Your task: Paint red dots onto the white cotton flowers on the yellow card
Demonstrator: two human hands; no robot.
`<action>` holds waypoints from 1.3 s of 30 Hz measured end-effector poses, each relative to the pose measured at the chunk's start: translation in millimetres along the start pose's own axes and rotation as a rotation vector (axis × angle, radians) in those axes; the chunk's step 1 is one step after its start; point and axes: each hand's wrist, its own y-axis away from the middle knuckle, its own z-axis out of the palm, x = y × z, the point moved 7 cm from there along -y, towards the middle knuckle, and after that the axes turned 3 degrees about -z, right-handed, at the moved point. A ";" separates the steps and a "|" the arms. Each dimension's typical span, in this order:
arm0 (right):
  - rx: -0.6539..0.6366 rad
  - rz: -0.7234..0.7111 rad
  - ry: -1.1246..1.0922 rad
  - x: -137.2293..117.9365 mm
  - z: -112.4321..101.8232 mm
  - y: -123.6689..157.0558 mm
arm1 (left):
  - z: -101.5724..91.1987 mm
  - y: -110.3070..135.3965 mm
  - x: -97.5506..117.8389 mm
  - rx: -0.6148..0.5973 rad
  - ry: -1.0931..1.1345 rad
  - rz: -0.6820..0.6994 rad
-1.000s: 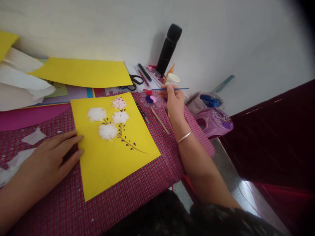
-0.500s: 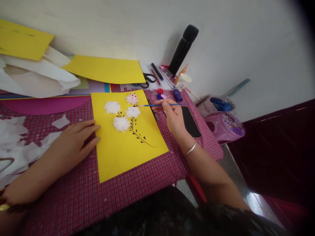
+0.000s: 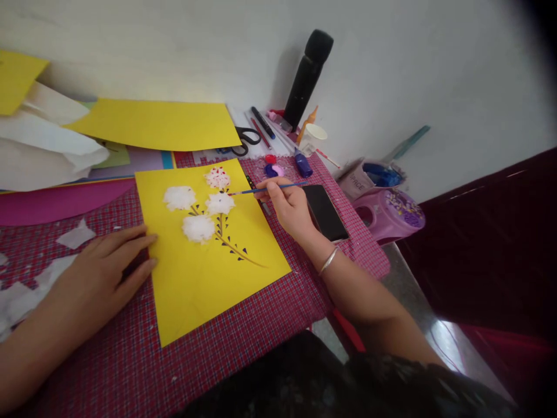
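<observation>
A yellow sheet (image 3: 209,273) with several white tissue flowers and a painted stem lies on the red checked cloth (image 3: 108,360). My right hand (image 3: 289,206) is closed on a thin blue paintbrush (image 3: 270,187). The brush tip rests by the middle white flower (image 3: 220,203). My left hand (image 3: 108,273) lies flat with fingers stretched out, pressing on the sheet's left edge. Blobs of red, blue and pink paint (image 3: 273,167) sit just beyond the sheet's far right corner.
A black phone (image 3: 325,212) lies right of my right hand. At the back stand a black bottle (image 3: 307,78), scissors (image 3: 243,139), pens, a blue tube (image 3: 302,164) and a white cup (image 3: 315,133). More yellow paper (image 3: 156,125) and white tissue (image 3: 47,151) lie far left. A pink stool (image 3: 389,215) stands beyond the table edge.
My right hand carried the brush from the paint blobs back over the sheet to the flowers. My left hand stayed on the sheet's edge. The view shifted.
</observation>
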 end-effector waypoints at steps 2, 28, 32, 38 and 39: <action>-0.020 0.001 0.003 3.8 3.7 0.0 | -0.7 -0.9 1.7 0.002 -0.006 0.013; -0.108 -0.064 -0.056 -12.8 12.6 9.8 | -12.2 -7.2 12.3 0.064 -0.084 0.000; -0.134 -0.023 -0.090 -14.5 17.5 12.6 | -9.2 -5.7 11.1 0.058 -0.084 -0.003; -0.231 -0.095 -0.032 -15.7 25.9 12.2 | -6.2 -3.6 8.8 0.049 -0.082 -0.025; -0.232 -0.095 -0.022 -15.0 25.3 12.1 | -5.9 -3.7 8.2 0.040 -0.077 -0.033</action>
